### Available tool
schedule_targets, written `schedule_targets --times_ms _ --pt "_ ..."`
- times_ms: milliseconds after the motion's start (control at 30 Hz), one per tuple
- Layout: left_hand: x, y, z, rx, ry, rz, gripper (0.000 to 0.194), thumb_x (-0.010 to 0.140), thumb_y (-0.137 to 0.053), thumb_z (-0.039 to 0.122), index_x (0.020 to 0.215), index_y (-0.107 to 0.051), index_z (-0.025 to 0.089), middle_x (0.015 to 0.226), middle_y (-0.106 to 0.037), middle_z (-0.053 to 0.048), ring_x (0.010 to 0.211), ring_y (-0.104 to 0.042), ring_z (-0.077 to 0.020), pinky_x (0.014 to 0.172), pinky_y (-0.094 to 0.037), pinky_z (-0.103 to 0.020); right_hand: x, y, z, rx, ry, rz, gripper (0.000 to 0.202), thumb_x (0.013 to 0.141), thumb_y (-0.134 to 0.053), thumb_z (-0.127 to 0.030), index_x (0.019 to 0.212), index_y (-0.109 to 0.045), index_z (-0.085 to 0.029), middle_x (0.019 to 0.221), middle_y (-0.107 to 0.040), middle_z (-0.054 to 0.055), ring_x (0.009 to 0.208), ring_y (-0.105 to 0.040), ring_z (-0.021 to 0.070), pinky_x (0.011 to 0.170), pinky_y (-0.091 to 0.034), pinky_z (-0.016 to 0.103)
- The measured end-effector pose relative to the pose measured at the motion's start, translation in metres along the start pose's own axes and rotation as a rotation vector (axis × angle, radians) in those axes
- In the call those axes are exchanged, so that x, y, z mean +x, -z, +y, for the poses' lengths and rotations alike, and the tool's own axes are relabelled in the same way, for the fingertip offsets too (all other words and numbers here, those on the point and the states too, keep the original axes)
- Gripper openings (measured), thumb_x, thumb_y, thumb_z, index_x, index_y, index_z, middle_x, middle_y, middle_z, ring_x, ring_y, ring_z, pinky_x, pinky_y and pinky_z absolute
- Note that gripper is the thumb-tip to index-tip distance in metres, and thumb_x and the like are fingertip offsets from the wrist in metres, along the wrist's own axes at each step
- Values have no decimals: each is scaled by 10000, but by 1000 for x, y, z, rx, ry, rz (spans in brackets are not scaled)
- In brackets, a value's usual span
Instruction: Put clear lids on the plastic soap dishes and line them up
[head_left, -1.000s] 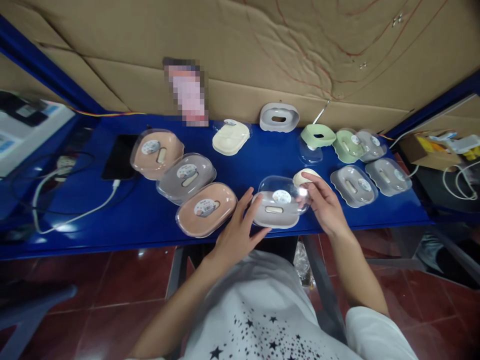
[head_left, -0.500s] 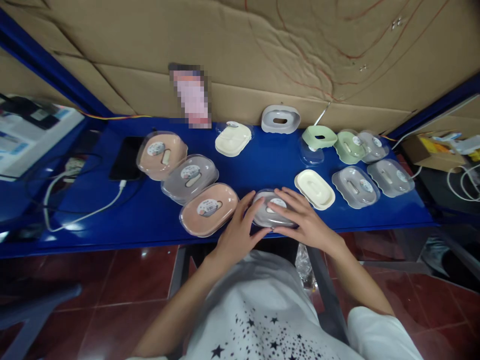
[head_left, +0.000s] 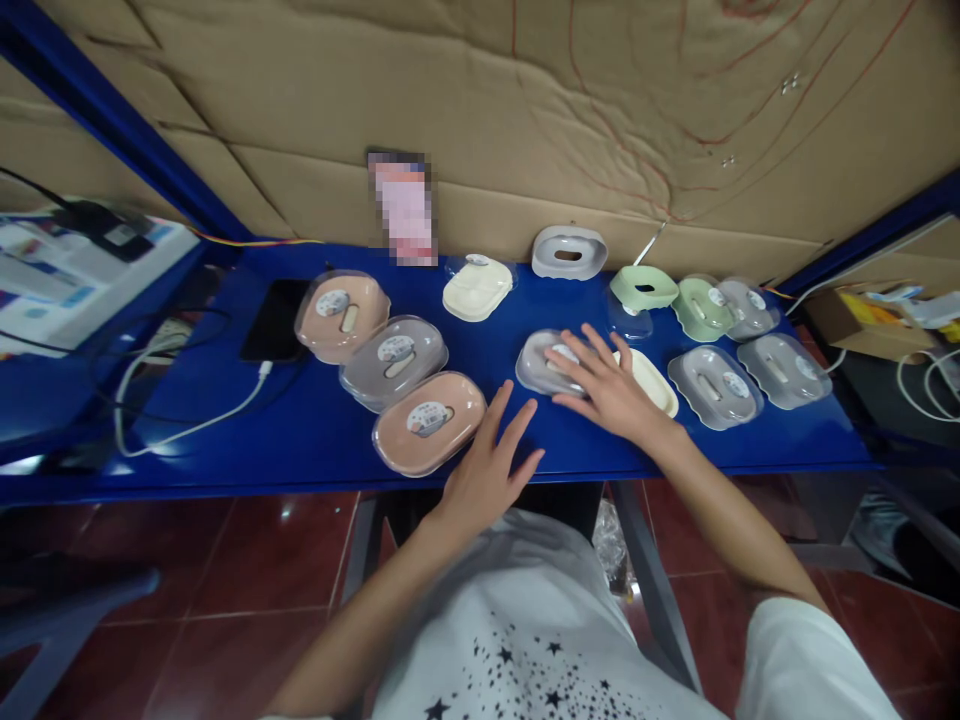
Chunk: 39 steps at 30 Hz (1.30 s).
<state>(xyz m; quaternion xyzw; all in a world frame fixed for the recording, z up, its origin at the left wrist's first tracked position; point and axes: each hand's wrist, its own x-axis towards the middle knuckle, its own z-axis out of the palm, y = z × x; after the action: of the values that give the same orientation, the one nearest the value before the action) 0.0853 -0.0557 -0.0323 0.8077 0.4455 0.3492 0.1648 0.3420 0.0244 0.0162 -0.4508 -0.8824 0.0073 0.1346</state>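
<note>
A grey soap box with a clear cover and round label (head_left: 536,362) lies mid-table. My right hand (head_left: 604,385) rests on its right part with fingers spread, partly over a cream tray (head_left: 654,385). My left hand (head_left: 491,460) is at the table's front edge, fingers apart and holding nothing, just right of a covered pink box (head_left: 429,425). Behind that pink box lie a covered grey box (head_left: 367,375) and another pink one (head_left: 322,325). A cream piece (head_left: 472,292) sits farther back on a clear cover.
At the back stand a grey shell (head_left: 551,262) and a green shell (head_left: 656,290). Several covered boxes, one green (head_left: 701,318), fill the right side. A black phone (head_left: 266,325) with a white cable (head_left: 217,415) lies left.
The covered grey box has moved away from the front edge, toward the back, with my right hand on it. My left hand has come off the box and stays near the edge.
</note>
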Motion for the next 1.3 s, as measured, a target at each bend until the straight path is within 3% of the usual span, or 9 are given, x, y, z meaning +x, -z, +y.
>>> schedule_targets --times_ms 133,267,400,500,633,833,1000,1133,1300 --pt "-1 -2 0 55 -39 22 680 1091 -606 283 1692 -287 287 1748 -378 -198 1615 -422 -352 1201 -547 -532 60 1 6 -44 -9 36 650 1098 -569 -434 1700 -409 -250 1778 -344 137 1671 -260 402 1330 -168 725" --pt "-2 -3 -1 92 -40 35 609 1089 -599 268 1651 -364 266 1687 -464 -195 1566 -497 -346 1193 -557 -531 119 -25 -20 -6 134 -26 573 1117 -486 -263 1679 -421 -174 1751 -397 158 1643 -341 342 1330 -224 637" --pt "-3 -4 -2 96 -41 55 584 1095 -575 264 1645 -377 270 1665 -492 -184 1544 -526 -335 1185 -565 -518 142 -44 -37 33 150 -110 574 1103 -551 -251 1647 -443 -101 1654 -522 215 1555 -463 353 1304 -251 610" --pt "-3 -4 -2 104 -51 65 579 1095 -574 262 1643 -385 267 1648 -513 -180 1529 -544 -326 1182 -571 -492 123 -38 -31 73 123 -89 530 1110 -581 -374 1573 -549 -118 1449 -681 214 1374 -607 361 1257 -294 617" --pt "-2 -3 -1 120 -96 68 604 1080 -590 231 1647 -385 250 1652 -500 -189 1558 -505 -338 1219 -534 -511 65 -16 -22 154 130 -62 343 1133 -533 -427 1154 -781 -192 1153 -781 115 1201 -681 290 1250 -276 592" --pt "2 -1 0 170 -165 -21 496 1051 -595 183 1540 -512 177 1707 -429 -215 1627 -377 -397 1245 -487 -588 -1 12 -4 264 89 39 271 1123 -555 -390 1054 -773 -246 1299 -779 71 1323 -668 252 1253 -324 520" --pt "3 1 0 194 -236 -117 335 1040 -543 98 1349 -653 167 1482 -653 -168 1415 -610 -342 1224 -491 -578 5 29 76 -118 -292 145 446 1060 -464 -211 1471 -636 -221 1578 -619 149 1492 -539 331 1228 -349 588" --pt "2 3 -1 236 -255 -117 393 1043 -545 71 1397 -643 211 1327 -710 -132 1167 -702 -300 991 -614 -486 29 33 134 -289 -500 21 521 966 -542 -171 1477 -626 -126 1501 -663 216 1427 -583 384 1218 -342 635" --pt "3 0 1 216 -214 15 344 1042 -616 142 1384 -613 182 1500 -587 -192 1345 -625 -338 1108 -579 -515 26 40 120 -296 -469 93 395 1058 -514 -259 1380 -695 -122 1318 -754 207 1239 -687 365 1200 -367 598"
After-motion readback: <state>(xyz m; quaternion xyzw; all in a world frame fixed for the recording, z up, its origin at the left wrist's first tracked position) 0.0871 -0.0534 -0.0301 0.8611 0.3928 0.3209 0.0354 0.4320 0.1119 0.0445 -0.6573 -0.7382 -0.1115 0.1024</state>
